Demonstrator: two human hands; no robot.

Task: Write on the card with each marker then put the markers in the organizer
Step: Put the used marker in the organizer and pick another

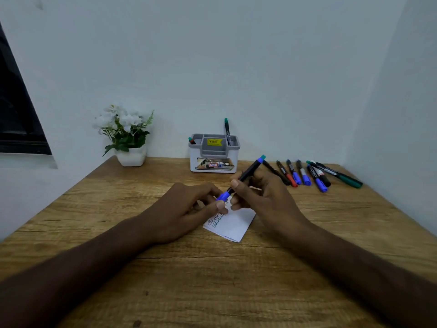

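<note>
Both hands hold the blue marker (243, 177) slanting, cap down-left.

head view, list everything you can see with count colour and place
table: one, wood grain, fills the lower frame
card: one, white with handwriting, table centre, partly under the hands
held marker: one, black barrel, blue cap, above the card
loose markers: about eight, with blue, red, black and green caps, lying in a row on the table at right
organizer: one, white and grey, back centre
markers in organizer: at least two, one green-capped upright at right, others at left
flower pot: one, white, white flowers, back left
left hand: fingers pinch the blue cap
right hand: grips the barrel
</note>
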